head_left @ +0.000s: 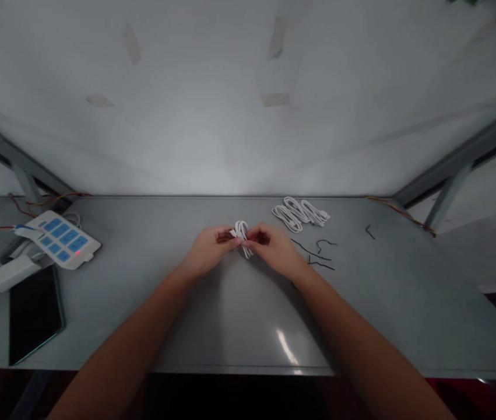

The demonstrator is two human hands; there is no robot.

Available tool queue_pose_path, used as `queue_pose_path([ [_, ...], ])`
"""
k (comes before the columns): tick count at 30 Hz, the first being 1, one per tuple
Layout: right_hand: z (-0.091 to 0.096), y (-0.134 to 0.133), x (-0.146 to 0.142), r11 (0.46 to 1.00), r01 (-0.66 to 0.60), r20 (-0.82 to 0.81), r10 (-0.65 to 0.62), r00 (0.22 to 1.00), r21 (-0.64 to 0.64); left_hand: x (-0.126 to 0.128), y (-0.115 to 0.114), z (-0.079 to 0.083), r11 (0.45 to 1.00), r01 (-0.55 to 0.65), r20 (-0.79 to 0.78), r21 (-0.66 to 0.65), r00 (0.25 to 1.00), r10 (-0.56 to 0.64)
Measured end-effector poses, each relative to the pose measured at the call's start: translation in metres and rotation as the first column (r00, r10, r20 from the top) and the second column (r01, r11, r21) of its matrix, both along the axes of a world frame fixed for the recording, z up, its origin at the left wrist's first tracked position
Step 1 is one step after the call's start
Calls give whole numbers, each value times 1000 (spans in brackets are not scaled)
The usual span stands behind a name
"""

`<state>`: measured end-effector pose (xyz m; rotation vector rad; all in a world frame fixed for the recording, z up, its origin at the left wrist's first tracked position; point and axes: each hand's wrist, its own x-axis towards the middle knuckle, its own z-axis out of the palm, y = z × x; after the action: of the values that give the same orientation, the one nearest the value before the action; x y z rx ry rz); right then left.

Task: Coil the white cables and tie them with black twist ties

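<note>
I'm watching the left hand (210, 251) and right hand (271, 245) pinching their fingers closed on a looped white cable (242, 238) above the grey metal counter (387, 291) — a coiled white cable bundle (300, 213) is lying untouched beyond them.

The person's left hand (208, 252) and right hand (273, 249) pinch a small looped white cable (242, 239) between them, just above a grey worktop (387, 297). Beyond them lie more coiled white cables (300, 213), with short black wires (313, 254) nearby. Far left, a power strip with blue switches (62, 239) sits beside a black tablet (34, 315).
</note>
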<state>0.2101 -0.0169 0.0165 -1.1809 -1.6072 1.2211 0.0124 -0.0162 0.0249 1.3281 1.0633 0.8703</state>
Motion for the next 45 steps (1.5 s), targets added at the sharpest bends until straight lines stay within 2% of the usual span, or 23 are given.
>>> queue_pose_path([
  [5, 6, -3, -1, 997, -24, -56, 20, 998, -74, 2, 0, -1, 999, -41, 80, -25, 996, 43],
  [11, 3, -1, 0, 994, -54, -85, 46, 995, -98, 7, 3, -15, 992, 3, 214, -122, 977, 23],
  [15, 1, 1, 1, 987, -89, -116, 74, 990, -134, 6, 3, -17, 991, -11, 223, -136, 974, 42],
  [27, -4, 4, 2, 973, -93, -271, 32, 962, -213, 7, 1, -13, 993, 12, 194, -120, 981, 11],
  [32, -9, 7, 4, 988, -25, -245, -13, 969, -153, 6, 2, -14, 988, -30, 209, -153, 976, 62],
  [40, -5, 6, 3, 978, -62, -254, 10, 967, -199, 7, 1, -17, 974, -73, 278, -216, 951, 133],
  [45, -8, 6, 3, 977, -84, -287, 25, 958, -195, 9, -1, -17, 971, -60, 320, -232, 938, 134],
])
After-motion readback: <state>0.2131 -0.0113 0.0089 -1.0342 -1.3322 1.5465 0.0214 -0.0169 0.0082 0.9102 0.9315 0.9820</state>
